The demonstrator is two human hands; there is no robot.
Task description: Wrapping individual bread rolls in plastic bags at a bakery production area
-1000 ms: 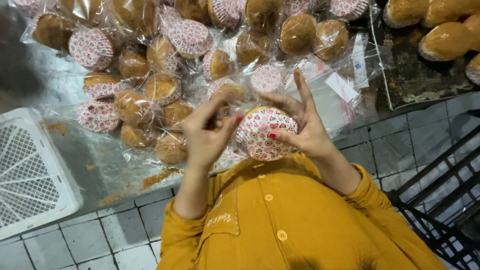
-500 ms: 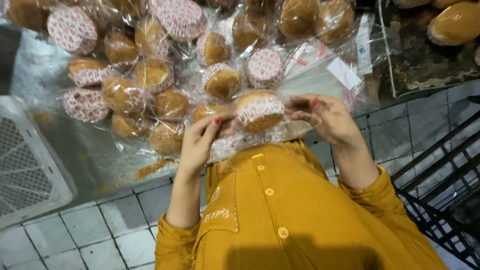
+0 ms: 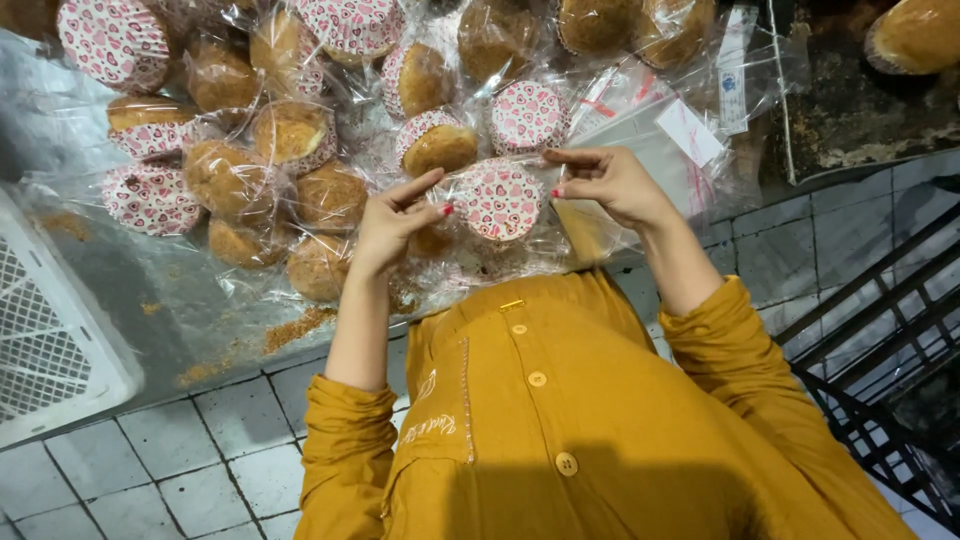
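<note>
Head view: left hand [image 3: 392, 225] and right hand [image 3: 612, 183] pinch a clear-bagged cupcake [image 3: 497, 200] in a heart-print liner, held above the counter [image 3: 150, 310]. It looks light, soft, crushable; the slippery film is best gripped at its edges.

Metal surface [image 3: 150, 300] with bagged buns, seen from above.
The grey surface carries a heap of golden buns in clear plastic bags [image 3: 240, 180], many in white paper cups printed with pink hearts, lying touching and overlapping. A stack of empty clear bags [image 3: 650, 140] lies at the heap's right edge. Brown crumbs [image 3: 290, 330] are scattered along the near edge. A white perforated crate [image 3: 50, 340] rests at the left end.
</note>
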